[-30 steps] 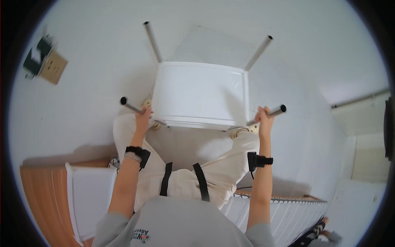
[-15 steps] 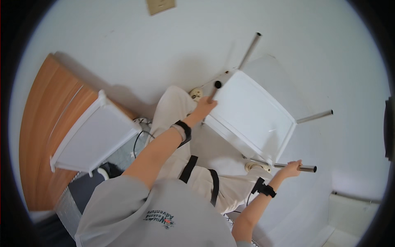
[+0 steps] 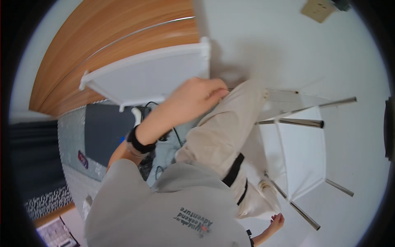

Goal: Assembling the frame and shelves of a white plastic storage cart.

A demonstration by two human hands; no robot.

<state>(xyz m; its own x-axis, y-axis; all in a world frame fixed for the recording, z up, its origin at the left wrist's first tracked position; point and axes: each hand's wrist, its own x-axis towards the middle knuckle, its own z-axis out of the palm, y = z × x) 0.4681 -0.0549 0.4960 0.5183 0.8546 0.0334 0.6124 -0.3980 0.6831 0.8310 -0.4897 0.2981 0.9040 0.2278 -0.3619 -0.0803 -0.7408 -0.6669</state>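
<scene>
My left hand [image 3: 203, 96] is raised over my left thigh, in front of a white panel. Its fingers are loosely bent with nothing visible in them. That panel [image 3: 152, 74] is a rectangular tray-like shelf with white corner fittings, leaning on a wooden board. At the lower right my right hand [image 3: 277, 221] is beside my knee, loosely curled and holding nothing I can see. Beyond my legs a white shelf [image 3: 306, 152] with metal tube legs [image 3: 302, 122] rests on the floor; neither hand touches it.
The wooden board [image 3: 119, 26] stands behind the leaning panel. A dark grey mat [image 3: 105, 129] lies at the left, with black cables [image 3: 177, 136] between it and my legs. A dark curtain [image 3: 35, 158] hangs farther left. A beige wall socket [image 3: 317, 10] is at the top right.
Both hands have let go of the metal tubes on the shelf. My view and body have turned left; the left hand has moved toward the leaning panel, and the shelf now sits farther right.
</scene>
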